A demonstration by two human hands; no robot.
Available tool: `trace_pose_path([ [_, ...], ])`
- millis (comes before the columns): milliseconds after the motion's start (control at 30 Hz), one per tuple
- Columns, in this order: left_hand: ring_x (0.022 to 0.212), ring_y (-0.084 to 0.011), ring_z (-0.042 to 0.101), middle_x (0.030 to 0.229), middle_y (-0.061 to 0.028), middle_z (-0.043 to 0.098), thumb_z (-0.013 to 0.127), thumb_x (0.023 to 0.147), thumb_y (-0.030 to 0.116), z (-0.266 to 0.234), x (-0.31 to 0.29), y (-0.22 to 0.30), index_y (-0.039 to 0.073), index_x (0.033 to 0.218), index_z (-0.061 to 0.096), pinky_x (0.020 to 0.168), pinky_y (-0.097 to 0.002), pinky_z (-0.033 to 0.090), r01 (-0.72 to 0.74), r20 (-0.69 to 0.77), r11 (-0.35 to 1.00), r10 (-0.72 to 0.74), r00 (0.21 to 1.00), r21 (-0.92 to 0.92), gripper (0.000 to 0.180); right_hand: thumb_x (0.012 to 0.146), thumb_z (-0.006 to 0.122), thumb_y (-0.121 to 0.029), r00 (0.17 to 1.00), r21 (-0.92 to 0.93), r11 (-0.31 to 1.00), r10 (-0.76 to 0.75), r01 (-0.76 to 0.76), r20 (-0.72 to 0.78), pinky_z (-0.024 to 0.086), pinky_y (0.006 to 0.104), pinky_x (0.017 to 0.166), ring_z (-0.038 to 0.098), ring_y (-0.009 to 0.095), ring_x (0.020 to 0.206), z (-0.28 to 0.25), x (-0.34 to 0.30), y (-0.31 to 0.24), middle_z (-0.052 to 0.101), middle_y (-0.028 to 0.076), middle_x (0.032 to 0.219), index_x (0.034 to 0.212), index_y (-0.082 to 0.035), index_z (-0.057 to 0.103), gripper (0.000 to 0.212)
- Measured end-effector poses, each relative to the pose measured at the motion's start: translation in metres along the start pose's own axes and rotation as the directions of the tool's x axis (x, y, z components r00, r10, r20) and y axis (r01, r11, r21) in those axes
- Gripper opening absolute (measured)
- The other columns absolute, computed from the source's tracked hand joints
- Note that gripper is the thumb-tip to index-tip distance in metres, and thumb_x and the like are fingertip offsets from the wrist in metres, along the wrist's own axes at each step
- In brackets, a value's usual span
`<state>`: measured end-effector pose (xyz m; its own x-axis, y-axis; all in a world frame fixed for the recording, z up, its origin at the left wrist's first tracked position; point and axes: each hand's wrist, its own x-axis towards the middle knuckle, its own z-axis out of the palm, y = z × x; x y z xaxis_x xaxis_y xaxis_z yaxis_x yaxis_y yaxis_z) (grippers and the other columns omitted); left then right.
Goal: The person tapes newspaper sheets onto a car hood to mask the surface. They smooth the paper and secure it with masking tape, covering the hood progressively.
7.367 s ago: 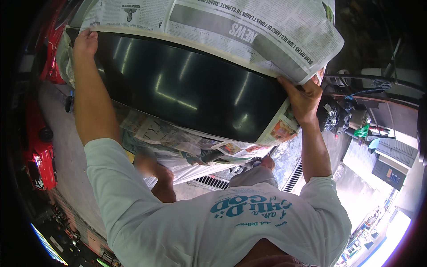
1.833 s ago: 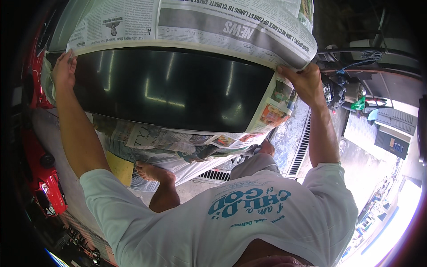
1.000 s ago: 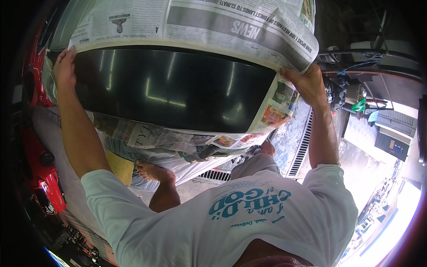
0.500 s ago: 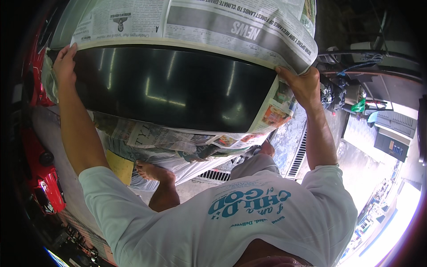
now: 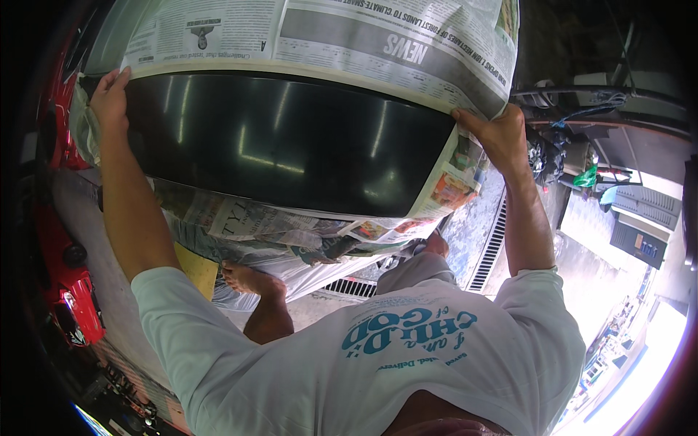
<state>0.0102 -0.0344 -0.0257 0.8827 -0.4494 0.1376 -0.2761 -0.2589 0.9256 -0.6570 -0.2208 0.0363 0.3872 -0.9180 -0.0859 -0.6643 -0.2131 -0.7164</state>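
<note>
A glossy black panel [image 5: 283,145], with light streaks reflected in it, lies in front of me. A newspaper sheet [image 5: 334,33] with a pale strip along its near edge covers the panel's far side. My left hand [image 5: 109,102] pinches the sheet's left corner between thumb and fingers. At the right corner, my right hand [image 5: 498,138] is closed on the sheet, thumb on top near the panel's edge; its other fingers are hidden beneath. More newspaper [image 5: 254,221] hangs crumpled along the panel's near edge, and printed pages also border its right side.
Below the panel is whitish plastic sheeting [image 5: 305,280], near my bare foot [image 5: 251,280] and a yellow piece [image 5: 196,272]. A floor drain grate [image 5: 488,243] runs at the right. Red car bodywork [image 5: 76,305] stands at the left; dark bags [image 5: 545,156] lie at the far right.
The newspaper sheet has shifted slightly to the right, and its curled right corner now sits lower and flatter by my right hand. My left hand moved a little right with it.
</note>
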Motion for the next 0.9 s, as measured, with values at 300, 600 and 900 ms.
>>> trace_pose_path([
  [300, 0.098, -0.0136, 0.064, 0.108, -0.0064, 0.072, 0.083, 0.09, 0.015, 0.011, -0.008, -0.004, -0.002, 0.118, 0.071, 0.089, -0.0264, 0.048, -0.073, -0.079, 0.997, 0.073, 0.994, 0.002, 0.034, 0.086, 0.082, -0.018, 1.0, -0.012, 1.0, -0.023, 0.023, -0.019, 0.059, 0.0338, 0.081, 0.076, 0.02, 0.086, -0.001, -0.006, -0.005, 0.079, 0.017, 0.097, 0.114, 0.005, 0.074, 0.038],
  [600, 0.085, -0.0121, 0.065, 0.098, -0.0024, 0.073, 0.083, 0.09, 0.017, 0.017, -0.022, 0.006, 0.001, 0.115, 0.074, 0.074, -0.0287, 0.051, -0.073, -0.128, 0.997, 0.072, 0.989, -0.007, 0.032, 0.079, 0.085, 0.005, 0.504, -0.373, 0.582, -0.813, 0.723, -0.291, 0.054, 0.0309, 0.072, 0.067, 0.02, 0.084, -0.005, -0.001, -0.025, 0.069, 0.009, 0.094, 0.109, 0.0, 0.077, 0.031],
  [900, 0.09, -0.0124, 0.066, 0.099, -0.0024, 0.072, 0.076, 0.092, 0.016, -0.01, 0.0, -0.032, 0.005, 0.111, 0.071, 0.078, -0.0293, 0.052, -0.103, -0.023, 0.96, 0.101, 0.995, -0.261, 0.022, 0.08, 0.084, -0.003, 0.477, -0.297, 0.433, -0.874, 0.851, 0.092, 0.054, 0.0376, 0.068, 0.067, 0.027, 0.08, 0.05, 0.048, -0.059, 0.068, 0.01, 0.091, 0.106, -0.007, 0.079, 0.026],
])
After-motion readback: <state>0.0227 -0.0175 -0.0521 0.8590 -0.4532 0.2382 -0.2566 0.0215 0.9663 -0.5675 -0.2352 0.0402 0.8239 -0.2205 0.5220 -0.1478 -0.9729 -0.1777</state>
